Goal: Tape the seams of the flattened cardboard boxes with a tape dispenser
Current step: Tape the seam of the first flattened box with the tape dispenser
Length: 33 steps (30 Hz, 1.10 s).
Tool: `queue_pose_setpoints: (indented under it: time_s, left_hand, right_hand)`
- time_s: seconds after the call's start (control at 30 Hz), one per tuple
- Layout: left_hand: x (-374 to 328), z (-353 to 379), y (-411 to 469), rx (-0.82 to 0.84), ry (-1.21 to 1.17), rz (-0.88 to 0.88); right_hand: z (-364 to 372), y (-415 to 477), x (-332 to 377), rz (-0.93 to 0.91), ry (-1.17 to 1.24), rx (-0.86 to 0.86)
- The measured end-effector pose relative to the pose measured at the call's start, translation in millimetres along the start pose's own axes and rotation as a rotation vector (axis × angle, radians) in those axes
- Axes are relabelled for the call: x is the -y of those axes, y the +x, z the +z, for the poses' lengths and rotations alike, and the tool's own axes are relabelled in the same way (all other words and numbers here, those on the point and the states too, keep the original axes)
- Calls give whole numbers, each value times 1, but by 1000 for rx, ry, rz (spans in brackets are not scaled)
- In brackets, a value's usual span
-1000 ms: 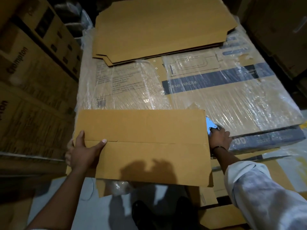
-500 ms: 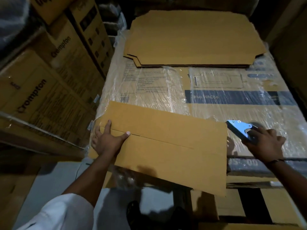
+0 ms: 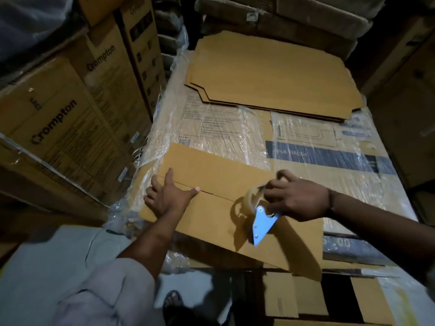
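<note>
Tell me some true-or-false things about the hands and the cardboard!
1. The left hand presses flat on the box. True.
2. The right hand holds scissors. False: it grips a blue dispenser.
3. The dispenser is over the box. True.
4. The cardboard stack at the back stands upright. False: it lies flat.

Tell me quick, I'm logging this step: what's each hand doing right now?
Left hand: open, fingers flat, pressing the flattened cardboard box.
Right hand: holding the tape dispenser over that box.
</note>
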<state>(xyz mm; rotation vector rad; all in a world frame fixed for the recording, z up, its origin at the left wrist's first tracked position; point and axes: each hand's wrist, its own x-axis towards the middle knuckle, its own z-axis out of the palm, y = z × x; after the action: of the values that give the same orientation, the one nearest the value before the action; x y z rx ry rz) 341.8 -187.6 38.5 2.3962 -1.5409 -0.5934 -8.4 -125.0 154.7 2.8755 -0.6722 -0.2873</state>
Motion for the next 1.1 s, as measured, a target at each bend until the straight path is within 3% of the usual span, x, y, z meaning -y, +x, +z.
queue_pose_setpoints:
  time_s: [0.13,0.37,0.47,0.63,0.73,0.87,1.1]
  left_hand:
    - [-3,-6,3,39,-29,-30]
    - [0,-3,4,38,2,-11]
    - [2,-1,5,20,11,13]
    - [1,4,2,16,39,67]
    - [-1,10,-7,-60,132,280]
    - [4,25,-15,-66,18,604]
    - [13,23,-3,31,-217,644]
  right_hand:
    - [11,76,0,-296,-149,113]
    - [31,101,3,-193,-126,116]
    - [37,84,29,105,-32,-10]
    - [47,68,103,1222,612,-467]
    - [57,85,122,1636,1015,-516]
    - [58,109,126,1780,1250,-503]
    - [54,121,114,1726,1128,-359]
